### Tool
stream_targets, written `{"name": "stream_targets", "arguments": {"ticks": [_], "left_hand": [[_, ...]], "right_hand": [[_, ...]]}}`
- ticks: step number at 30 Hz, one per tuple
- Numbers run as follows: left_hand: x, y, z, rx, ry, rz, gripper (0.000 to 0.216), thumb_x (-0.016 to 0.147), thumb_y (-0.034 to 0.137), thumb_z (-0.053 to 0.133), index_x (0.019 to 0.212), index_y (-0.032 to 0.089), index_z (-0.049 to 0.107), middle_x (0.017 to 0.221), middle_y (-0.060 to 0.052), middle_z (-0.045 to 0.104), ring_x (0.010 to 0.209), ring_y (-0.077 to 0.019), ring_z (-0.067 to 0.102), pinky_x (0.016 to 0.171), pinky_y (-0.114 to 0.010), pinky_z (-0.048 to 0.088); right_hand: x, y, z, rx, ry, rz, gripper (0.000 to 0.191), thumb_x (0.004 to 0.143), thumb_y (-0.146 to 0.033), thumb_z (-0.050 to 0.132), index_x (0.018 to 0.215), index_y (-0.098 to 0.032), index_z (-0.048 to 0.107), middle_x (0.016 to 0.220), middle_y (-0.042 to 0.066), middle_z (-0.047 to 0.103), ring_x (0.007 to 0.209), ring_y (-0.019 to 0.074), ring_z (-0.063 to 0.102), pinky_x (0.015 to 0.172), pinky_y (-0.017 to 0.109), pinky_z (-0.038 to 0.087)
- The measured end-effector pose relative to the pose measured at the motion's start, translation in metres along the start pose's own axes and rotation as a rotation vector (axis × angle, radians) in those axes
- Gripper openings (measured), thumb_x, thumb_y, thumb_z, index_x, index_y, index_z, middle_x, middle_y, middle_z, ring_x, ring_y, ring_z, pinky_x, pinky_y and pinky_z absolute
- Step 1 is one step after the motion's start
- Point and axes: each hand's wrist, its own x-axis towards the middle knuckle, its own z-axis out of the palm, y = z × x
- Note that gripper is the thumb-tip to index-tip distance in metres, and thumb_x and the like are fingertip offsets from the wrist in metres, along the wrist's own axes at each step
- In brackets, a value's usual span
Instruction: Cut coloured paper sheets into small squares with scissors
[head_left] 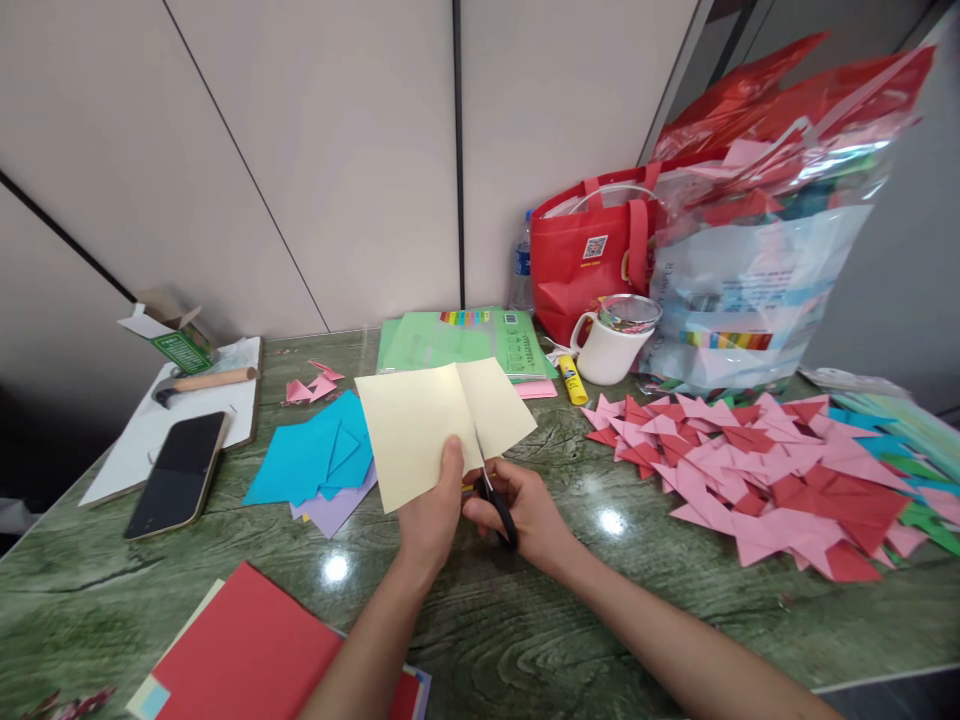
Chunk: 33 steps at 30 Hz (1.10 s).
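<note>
My left hand [433, 515] grips a pale yellow sheet of paper [411, 425] near its lower edge, thumb on top. Black-handled scissors [501, 515] are in my right hand [529, 510], their blades in the sheet along its crease. A cut runs up from the lower edge, and the narrower right part of the sheet tilts away from the left part. Left of the sheet lie blue paper pieces [307, 455], partly over purple paper [336, 510]. Below my left hand, my forearm covers part of a stack topped with red paper [244, 640].
Folded pink and red paper pieces [757, 470] spread across the right. Behind stand a white mug [611, 350], glue stick [572, 381], red bag [577, 260] and clear plastic bag [750, 270]. Green paper packs [450, 345] lie at the back; a phone [178, 475] and hammer [206, 382] are left.
</note>
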Motion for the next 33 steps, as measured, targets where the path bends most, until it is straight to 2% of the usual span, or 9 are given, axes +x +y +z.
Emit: {"name": "stream_targets", "arguments": {"ticks": [7, 23, 33], "left_hand": [[0.0003, -0.0010, 0.0001, 0.081, 0.011, 0.030, 0.031, 0.074, 0.032, 0.056, 0.100, 0.018, 0.062, 0.110, -0.006, 0.062, 0.109, -0.0192, 0.051, 0.103, -0.032, 0.026], [0.0018, -0.0045, 0.0002, 0.067, 0.017, 0.033, 0.032, 0.073, 0.034, 0.057, 0.100, 0.018, 0.062, 0.111, -0.007, 0.061, 0.109, -0.0213, 0.052, 0.102, -0.034, 0.029], [0.0019, -0.0028, 0.0004, 0.023, 0.006, 0.024, 0.036, 0.069, 0.033, 0.062, 0.103, 0.020, 0.061, 0.107, -0.005, 0.063, 0.110, -0.0220, 0.050, 0.102, -0.035, 0.029]], "right_hand": [[0.0000, 0.0014, -0.0004, -0.016, 0.017, 0.025, 0.035, 0.055, -0.034, 0.075, 0.075, -0.015, 0.053, 0.056, -0.004, 0.055, 0.042, 0.0064, 0.046, 0.040, 0.019, 0.040], [0.0011, 0.0049, -0.0018, -0.043, 0.020, 0.020, 0.030, 0.060, -0.033, 0.072, 0.074, -0.015, 0.053, 0.048, -0.006, 0.053, 0.036, 0.0066, 0.045, 0.036, 0.018, 0.033], [0.0011, 0.0026, -0.0008, -0.036, 0.038, 0.049, 0.036, 0.056, -0.036, 0.074, 0.075, -0.016, 0.052, 0.046, -0.006, 0.053, 0.035, 0.0075, 0.045, 0.036, 0.019, 0.035]]}}
